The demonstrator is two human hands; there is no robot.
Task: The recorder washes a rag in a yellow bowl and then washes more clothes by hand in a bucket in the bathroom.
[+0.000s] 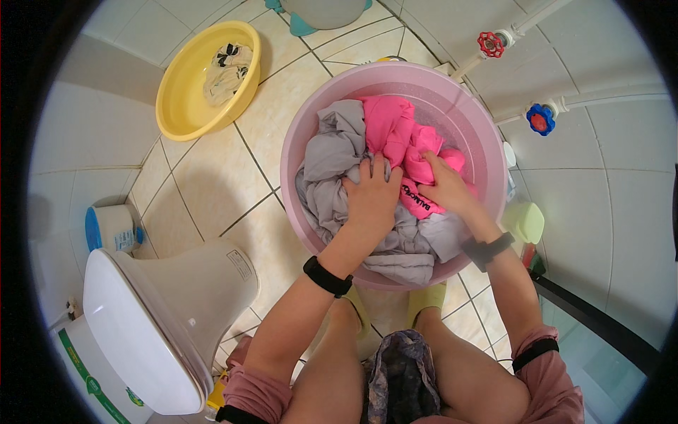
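Note:
A large pink plastic tub [299, 212] stands on the floor before me, filled with fabric. Grey garments [339, 140] bunch along its left and front, and a bright pink garment [389, 124] with dark lettering lies crumpled at the centre right. My left hand [373, 193] rests palm down on the grey cloth, fingers spread, right beside the pink one. With thumb and fingers around a fold of the pink garment, my right hand [447, 185] grips it; some of its fingers are hidden. A paler cloth [445, 236] sits below my right wrist.
A yellow basin [177, 106] with a light cloth [225, 79] stands back left. A toilet [143, 334] takes up the near left. Red [491, 44] and blue [540, 119] valve handles project from the right wall. A light green container [524, 222] sits right of the tub.

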